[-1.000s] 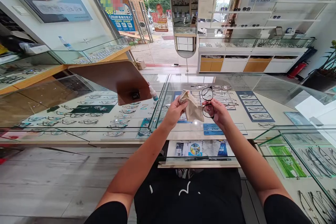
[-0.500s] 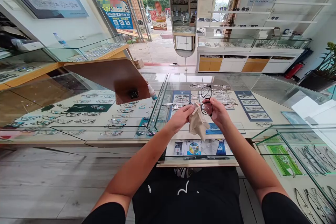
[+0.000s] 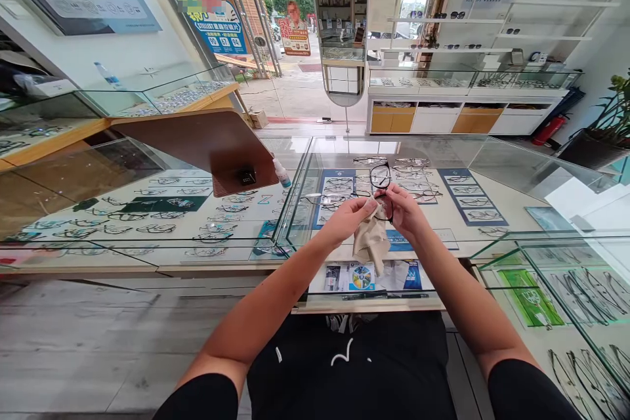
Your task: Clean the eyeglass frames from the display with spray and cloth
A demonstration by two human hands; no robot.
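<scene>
My right hand (image 3: 404, 213) grips a pair of black-framed glasses (image 3: 380, 178) held upright above the glass counter (image 3: 443, 157). My left hand (image 3: 350, 218) pinches a beige cleaning cloth (image 3: 371, 243) against the lower lens, and the rest of the cloth hangs down below both hands. The upper lens sticks out above my fingers. The two hands touch each other around the lower lens.
Glass display cases (image 3: 147, 210) with several rows of spectacles surround me. A small spray bottle (image 3: 282, 173) stands by a brown board (image 3: 207, 144) on the left case. Leaflets (image 3: 361, 275) lie on a shelf under my hands. A tall mirror (image 3: 340, 26) and wall shelves (image 3: 472, 20) stand beyond.
My left hand has brought the cloth from beside the glasses onto the lower lens, and the cloth now hangs down. Both hands have closed together and lowered slightly.
</scene>
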